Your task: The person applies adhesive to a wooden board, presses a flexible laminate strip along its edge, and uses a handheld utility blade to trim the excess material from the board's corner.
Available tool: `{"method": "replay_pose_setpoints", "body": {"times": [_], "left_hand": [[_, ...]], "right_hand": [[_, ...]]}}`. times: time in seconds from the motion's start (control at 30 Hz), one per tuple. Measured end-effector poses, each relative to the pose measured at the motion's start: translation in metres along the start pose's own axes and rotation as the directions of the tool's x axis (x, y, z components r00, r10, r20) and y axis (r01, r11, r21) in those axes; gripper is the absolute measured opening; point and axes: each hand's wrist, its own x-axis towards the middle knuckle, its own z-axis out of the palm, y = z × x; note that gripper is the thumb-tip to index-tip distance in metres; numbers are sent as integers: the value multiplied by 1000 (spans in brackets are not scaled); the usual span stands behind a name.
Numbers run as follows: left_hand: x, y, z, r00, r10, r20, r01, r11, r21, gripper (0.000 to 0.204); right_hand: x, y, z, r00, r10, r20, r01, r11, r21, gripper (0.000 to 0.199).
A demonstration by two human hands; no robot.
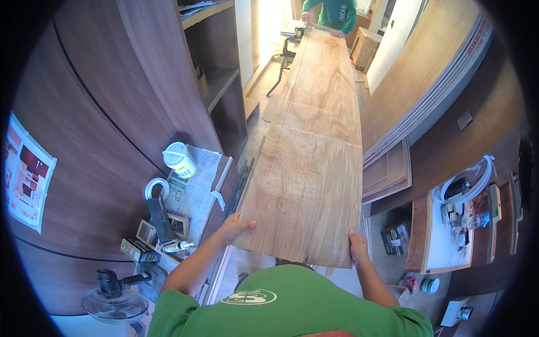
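Observation:
A long, light-brown plywood sheet (314, 146) stretches away from me toward the far end of the room. My left hand (237, 226) grips its near left corner, thumb on top. My right hand (357, 246) grips the near right corner. At the far end a person in a green shirt (331, 12) holds the sheet's other edge with both hands. The sheet is off the floor, carried between us.
Left of me a low table (193, 196) holds a white tub (179, 159), a caulk tube and small boxes. A brown shelf unit (210, 73) stands at left. Stacked boards (426, 106) lean at right. A power drill (115, 281) and a fan sit at lower left.

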Motion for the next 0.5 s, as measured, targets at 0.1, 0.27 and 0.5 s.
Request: {"method": "replay_pose_setpoints", "body": {"times": [0.1,0.27,0.5], "left_hand": [[-10,0,2,1000,23,3,-23,1000,-3,65],[-39,-10,7,998,-57,-1,57,998,-23,63],[-116,-27,13,988,-128,-82,122,989,-79,49]], "right_hand": [[-10,-1,2,1000,13,-10,-13,1000,5,36],[-11,18,-10,1000,-13,-16,12,1000,-21,37],[17,10,-12,996,-84,-44,84,996,-10,45]]}}
